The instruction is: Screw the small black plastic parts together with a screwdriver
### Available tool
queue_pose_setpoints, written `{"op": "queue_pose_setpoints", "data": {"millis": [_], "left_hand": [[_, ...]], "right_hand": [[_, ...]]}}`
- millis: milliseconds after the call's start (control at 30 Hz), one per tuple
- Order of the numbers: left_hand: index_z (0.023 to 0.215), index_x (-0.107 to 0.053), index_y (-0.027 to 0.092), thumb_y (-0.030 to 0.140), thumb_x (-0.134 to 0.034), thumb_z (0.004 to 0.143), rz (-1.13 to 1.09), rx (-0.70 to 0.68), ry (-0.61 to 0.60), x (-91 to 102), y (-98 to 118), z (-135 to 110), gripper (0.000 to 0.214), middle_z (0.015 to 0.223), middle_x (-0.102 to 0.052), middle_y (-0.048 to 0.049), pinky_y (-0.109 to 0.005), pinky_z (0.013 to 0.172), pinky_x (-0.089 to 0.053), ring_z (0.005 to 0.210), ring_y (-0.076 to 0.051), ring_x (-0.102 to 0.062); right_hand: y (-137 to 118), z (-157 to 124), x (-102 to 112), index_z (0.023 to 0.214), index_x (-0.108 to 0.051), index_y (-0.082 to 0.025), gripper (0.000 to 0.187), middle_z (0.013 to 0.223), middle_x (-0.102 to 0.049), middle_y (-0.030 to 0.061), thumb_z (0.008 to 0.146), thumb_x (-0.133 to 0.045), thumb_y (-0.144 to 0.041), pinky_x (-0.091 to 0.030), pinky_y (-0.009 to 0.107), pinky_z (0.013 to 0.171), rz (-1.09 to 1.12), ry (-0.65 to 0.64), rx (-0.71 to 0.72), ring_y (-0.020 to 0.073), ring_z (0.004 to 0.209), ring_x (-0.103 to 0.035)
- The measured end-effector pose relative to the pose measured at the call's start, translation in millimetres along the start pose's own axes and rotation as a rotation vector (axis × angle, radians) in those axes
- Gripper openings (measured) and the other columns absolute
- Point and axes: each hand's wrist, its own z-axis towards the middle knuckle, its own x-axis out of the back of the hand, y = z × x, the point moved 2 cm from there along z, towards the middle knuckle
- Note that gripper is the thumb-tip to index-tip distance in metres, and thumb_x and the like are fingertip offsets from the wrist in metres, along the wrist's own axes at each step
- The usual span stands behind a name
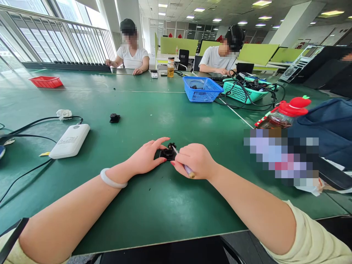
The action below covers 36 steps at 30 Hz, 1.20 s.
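A small black part (167,153) lies on the green table (154,205) in front of me. My left hand (145,158) rests beside it with fingers pressed against its left side, holding it down. My right hand (194,160) is closed round a thin screwdriver (188,170), whose tip points down onto the top of the black part. A white bangle (112,180) sits on my left wrist. A second small black part (114,117) lies farther back on the left, apart from both hands.
A white power bank (70,140) with black cables lies at left. A blue basket (202,89) and a teal basket (242,91) of cables stand behind, a red tray (46,81) far left. A red-capped bottle (286,114) and a dark bag (330,128) sit right. Two people sit across.
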Motion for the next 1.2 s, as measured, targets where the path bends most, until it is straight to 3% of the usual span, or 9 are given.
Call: {"op": "queue_pose_setpoints", "data": {"millis": [133,267,367,567,767,867,1033,1200], "left_hand": [[0.147,-0.031,0.025,0.036,-0.056,0.088,0.0,-0.019,-0.005,1.0,1.4,-0.9,0.065,0.122,-0.067,-0.0043,-0.044,0.103,-0.04,0.118,-0.026,-0.054],[0.147,-0.031,0.025,0.038,-0.058,0.086,0.018,0.0,-0.004,2.7,3.0,-1.7,0.068,0.124,-0.066,-0.004,-0.045,0.104,-0.039,0.122,-0.027,-0.05],[0.147,-0.031,0.025,0.037,-0.059,0.086,0.024,0.019,0.002,2.4,2.7,-1.8,0.069,0.124,-0.067,-0.0038,-0.046,0.104,-0.039,0.122,-0.028,-0.049],[0.146,-0.034,0.025,0.04,-0.059,0.086,0.033,-0.007,0.012,1.5,1.3,-0.2,0.067,0.12,-0.067,-0.0045,-0.046,0.103,-0.041,0.118,-0.028,-0.051],[0.144,-0.038,0.024,0.04,-0.057,0.087,0.059,-0.029,0.016,1.8,0.5,0.5,0.062,0.117,-0.067,-0.0064,-0.046,0.102,-0.042,0.117,-0.027,-0.053],[0.143,-0.038,0.024,0.041,-0.059,0.087,0.07,-0.02,0.021,1.4,0.2,0.3,0.063,0.115,-0.067,-0.0063,-0.045,0.101,-0.043,0.114,-0.027,-0.054],[0.142,-0.039,0.024,0.041,-0.059,0.086,0.075,-0.021,0.028,1.9,0.6,0.4,0.062,0.114,-0.066,-0.0061,-0.044,0.098,-0.044,0.109,-0.027,-0.056],[0.141,-0.04,0.024,0.044,-0.058,0.086,0.077,-0.027,0.025,1.6,0.4,1.1,0.062,0.112,-0.066,-0.0062,-0.044,0.097,-0.045,0.107,-0.026,-0.057]], "right_hand": [[12.8,-3.7,1.5,0.051,-0.044,-0.02,0.039,0.047,-0.04,-0.0033,0.09,-0.047,-0.024,-0.026,0.026,0.046,0.149,0.029,-0.279,0.0095,0.045,-0.03],[11.7,-4.5,5.8,0.053,-0.051,-0.019,0.044,0.048,-0.046,-0.0024,0.095,-0.043,-0.029,-0.03,0.025,0.048,0.408,0.102,-0.494,0.0091,0.045,-0.039],[6.8,-3.0,3.1,0.054,-0.056,-0.019,0.045,0.048,-0.046,-0.0032,0.095,-0.044,-0.034,-0.032,0.024,0.049,0.539,0.089,-0.57,0.0087,0.045,-0.04],[9.2,-2.3,-12.1,0.056,-0.057,-0.019,0.047,0.049,-0.043,-0.0038,0.094,-0.046,-0.045,-0.029,0.025,0.049,0.654,-0.073,-0.716,0.0091,0.048,-0.038],[16.3,-6.9,-18.5,0.077,-0.059,-0.02,0.032,0.058,-0.047,-0.0055,0.086,-0.058,-0.051,-0.031,0.023,0.048,0.824,-0.034,-0.92,0.0084,0.049,-0.039],[18.9,-10.2,-19.5,0.088,-0.054,-0.022,0.028,0.061,-0.047,-0.0062,0.087,-0.057,-0.05,-0.032,0.022,0.048,0.829,0.058,-0.932,0.0085,0.049,-0.041],[17.3,-11.5,-8.2,0.081,-0.048,-0.023,0.024,0.059,-0.043,-0.006,0.093,-0.05,-0.044,-0.033,0.023,0.047,0.67,0.209,-0.813,0.0089,0.048,-0.04],[12.7,-9.4,4.0,0.077,-0.047,-0.023,0.018,0.06,-0.045,-0.0043,0.092,-0.048,-0.032,-0.035,0.025,0.048,0.52,0.245,-0.67,0.01,0.048,-0.042]]}}
